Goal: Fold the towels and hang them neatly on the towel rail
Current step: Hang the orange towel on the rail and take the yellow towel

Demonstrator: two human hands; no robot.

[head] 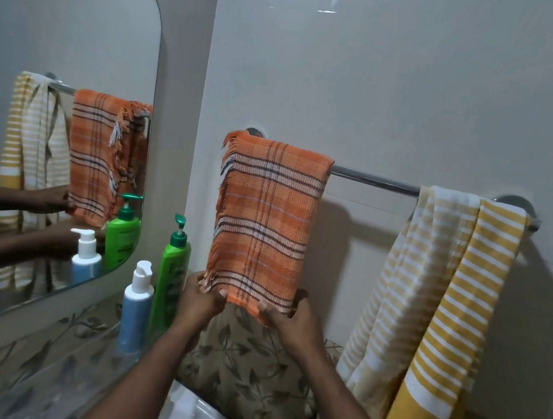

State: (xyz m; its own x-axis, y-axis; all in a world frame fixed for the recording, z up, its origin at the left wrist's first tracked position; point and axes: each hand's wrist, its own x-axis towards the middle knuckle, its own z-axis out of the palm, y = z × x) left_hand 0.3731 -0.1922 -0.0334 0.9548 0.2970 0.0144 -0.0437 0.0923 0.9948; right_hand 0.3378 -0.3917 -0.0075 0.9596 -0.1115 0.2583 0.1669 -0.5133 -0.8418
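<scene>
- Bathroom wall [420, 88], pale glossy tile, w/ chrome towel rail [375, 180] fixed across it; leaf-pattern tiles [251, 361] below.
- Orange check towel [267, 215] hangs folded over the rail's left end, fringe down its left edge, lying flat & roughly square to the rail.
- Left hand [201, 299] pinches the towel's bottom-left corner, thumb in front, fingers curled behind. Right hand [292, 318] pinches the bottom-right corner the same way.
- Both grips are at the hem, prob. so a light downward tug evens the drape & pulls creases out.
- Yellow striped towel [437, 296] is at the rail's right end: bunched, twisted, hanging much lower than the orange one. Can't tell if 1 cloth or 2. Looks not yet folded.
- Bare rail shows between the two, so they're well apart.
- Judgement: orange one approx. done, just being neatened; yellow is the job left.
- On the ledge [45, 355] left of the hands: green pump bottle [173, 273] & blue bottle [135, 310] w/ white pump, near the fringe edge, not touching it.
- Mirror [59, 81] reflects rail, towels & arms.
- White basin [196, 417] sits under the forearms.
</scene>
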